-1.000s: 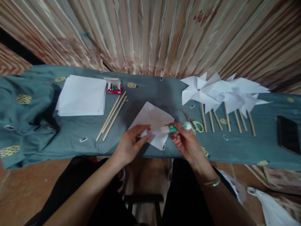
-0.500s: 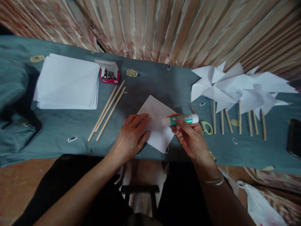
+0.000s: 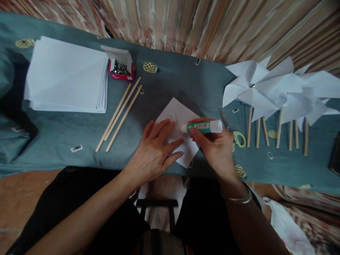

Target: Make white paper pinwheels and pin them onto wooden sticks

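A square sheet of white paper (image 3: 172,107) lies turned cornerwise on the cloth in front of me, with a short dark line near its middle. My left hand (image 3: 159,150) rests on its left side, fingers spread out. In my right hand (image 3: 216,143) is a green and white glue stick (image 3: 203,126), held nearly level over the paper's right half. The pale tip of the stick points left, close to the paper's middle; whether it touches the sheet I cannot tell. Scissors with green handles (image 3: 239,139) lie just beyond my right hand, partly hidden by it.
A stack of white paper (image 3: 67,74) lies at the left, beside an open red box (image 3: 121,71) of small metal pieces. Three wooden sticks (image 3: 123,115) lie nearby. Several paper pinwheels (image 3: 252,85) on sticks lie at the right. A dark object (image 3: 335,156) sits at the right edge.
My right hand has brought the glue stick slightly left and further over the paper. My left hand has shifted right and spread its fingers wider on the sheet. The view has moved slightly.
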`<action>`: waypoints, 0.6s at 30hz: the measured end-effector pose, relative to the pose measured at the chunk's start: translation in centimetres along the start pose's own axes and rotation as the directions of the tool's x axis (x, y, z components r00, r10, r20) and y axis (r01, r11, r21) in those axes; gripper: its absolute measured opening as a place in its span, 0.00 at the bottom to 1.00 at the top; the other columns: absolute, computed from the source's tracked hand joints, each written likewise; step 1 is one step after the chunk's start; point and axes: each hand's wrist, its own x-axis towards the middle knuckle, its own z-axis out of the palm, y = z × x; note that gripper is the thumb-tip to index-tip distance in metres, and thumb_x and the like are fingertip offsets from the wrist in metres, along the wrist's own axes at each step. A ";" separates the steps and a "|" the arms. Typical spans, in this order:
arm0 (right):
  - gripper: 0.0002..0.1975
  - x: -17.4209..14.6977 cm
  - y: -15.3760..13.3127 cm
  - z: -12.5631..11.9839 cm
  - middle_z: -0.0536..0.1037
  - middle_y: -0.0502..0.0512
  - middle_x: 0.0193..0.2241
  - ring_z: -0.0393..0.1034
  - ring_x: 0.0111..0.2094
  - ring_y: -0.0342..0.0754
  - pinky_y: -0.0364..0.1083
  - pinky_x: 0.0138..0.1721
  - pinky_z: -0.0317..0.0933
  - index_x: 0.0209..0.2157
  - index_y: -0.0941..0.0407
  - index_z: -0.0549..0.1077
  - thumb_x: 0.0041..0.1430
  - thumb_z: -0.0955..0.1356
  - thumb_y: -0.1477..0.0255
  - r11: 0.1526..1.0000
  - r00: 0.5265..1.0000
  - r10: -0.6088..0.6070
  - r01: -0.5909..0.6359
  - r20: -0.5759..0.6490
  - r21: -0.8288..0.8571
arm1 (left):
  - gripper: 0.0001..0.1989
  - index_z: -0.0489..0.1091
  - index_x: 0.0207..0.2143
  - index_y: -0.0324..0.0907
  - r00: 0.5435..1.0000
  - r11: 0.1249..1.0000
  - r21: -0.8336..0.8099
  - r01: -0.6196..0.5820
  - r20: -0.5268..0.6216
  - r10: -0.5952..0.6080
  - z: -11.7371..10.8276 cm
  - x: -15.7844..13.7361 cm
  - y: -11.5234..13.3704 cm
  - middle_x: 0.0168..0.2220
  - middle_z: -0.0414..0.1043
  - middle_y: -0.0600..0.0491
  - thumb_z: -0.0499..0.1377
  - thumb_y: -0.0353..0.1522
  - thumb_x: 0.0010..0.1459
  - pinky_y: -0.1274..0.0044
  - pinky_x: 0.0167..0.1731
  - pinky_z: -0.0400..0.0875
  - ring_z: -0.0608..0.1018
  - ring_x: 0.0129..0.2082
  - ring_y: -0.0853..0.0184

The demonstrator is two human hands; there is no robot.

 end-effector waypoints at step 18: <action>0.09 0.2 0.4 0.5 0.80 0.51 0.34 0.74 0.31 0.46 0.47 0.34 0.69 0.40 0.54 0.73 0.58 0.70 0.66 0.823 0.943 -0.285 0.332 0.169 -0.462 | 0.15 0.74 0.48 0.47 0.999 0.999 -0.015 0.040 0.029 -0.039 -0.2 0.3 0.3 0.62 0.64 0.46 0.57 0.41 0.62 0.50 0.62 0.52 0.61 0.64 0.50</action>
